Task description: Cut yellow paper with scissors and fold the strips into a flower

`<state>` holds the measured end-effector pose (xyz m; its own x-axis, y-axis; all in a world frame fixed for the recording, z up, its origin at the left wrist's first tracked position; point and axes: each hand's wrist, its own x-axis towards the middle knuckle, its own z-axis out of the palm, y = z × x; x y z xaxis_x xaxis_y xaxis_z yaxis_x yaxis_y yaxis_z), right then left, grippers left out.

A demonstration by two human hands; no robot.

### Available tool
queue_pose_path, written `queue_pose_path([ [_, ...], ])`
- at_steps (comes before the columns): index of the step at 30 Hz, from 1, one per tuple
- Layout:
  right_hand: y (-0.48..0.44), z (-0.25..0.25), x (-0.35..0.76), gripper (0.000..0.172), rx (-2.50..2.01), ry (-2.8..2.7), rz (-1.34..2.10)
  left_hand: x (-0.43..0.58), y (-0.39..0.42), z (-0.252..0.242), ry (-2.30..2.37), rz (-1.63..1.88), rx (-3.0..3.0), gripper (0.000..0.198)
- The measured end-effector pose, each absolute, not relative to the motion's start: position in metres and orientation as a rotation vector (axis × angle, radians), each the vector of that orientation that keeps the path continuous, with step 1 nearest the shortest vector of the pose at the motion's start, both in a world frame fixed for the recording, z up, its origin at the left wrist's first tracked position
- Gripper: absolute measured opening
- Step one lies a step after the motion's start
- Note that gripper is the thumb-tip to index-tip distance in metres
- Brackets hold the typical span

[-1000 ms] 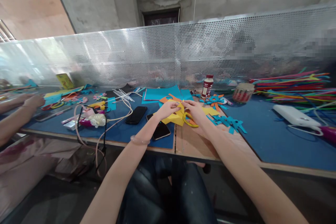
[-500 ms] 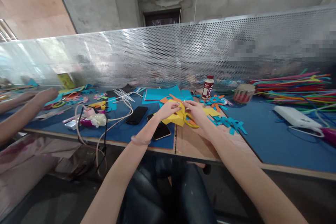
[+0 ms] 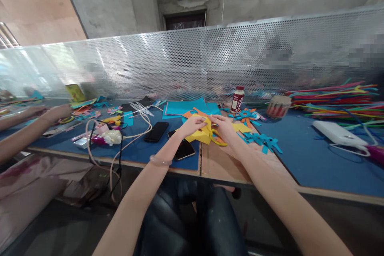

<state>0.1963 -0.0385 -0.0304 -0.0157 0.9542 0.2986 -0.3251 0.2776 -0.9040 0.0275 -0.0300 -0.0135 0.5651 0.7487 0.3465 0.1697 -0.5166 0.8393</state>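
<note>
Both my hands meet over the table's middle seam. My left hand (image 3: 192, 125) is closed, pinching the upper edge of a yellow felt sheet (image 3: 200, 133). My right hand (image 3: 223, 126) is closed too, its fingertips pinched at the same spot on the sheet, touching the left hand's. Yellow-handled scissors (image 3: 218, 139) lie under my right hand on the wood. Orange felt (image 3: 192, 113) shows just behind the yellow sheet. Two black phones (image 3: 156, 131) (image 3: 183, 149) lie left of my left wrist.
Blue felt cut-outs (image 3: 260, 139), a small bottle (image 3: 237, 99), a striped jar (image 3: 278, 106), pipe cleaners (image 3: 336, 98) and a white power bank (image 3: 339, 133) sit to the right. Cables (image 3: 132, 132) and scraps lie left, where another person's hand (image 3: 58, 111) rests. A perforated metal screen (image 3: 192, 64) backs the table.
My hands stay pinched on the yellow sheet, barely shifting. The other person's hand at the left has reached farther right along the table.
</note>
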Motion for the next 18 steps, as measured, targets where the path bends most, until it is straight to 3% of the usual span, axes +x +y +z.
queue_pose_path([
  [18,-0.043,-0.017,0.203,0.029,-0.857,-1.254,1.102,0.025,-0.027,-0.005,0.875,1.051,1.969,0.03],
])
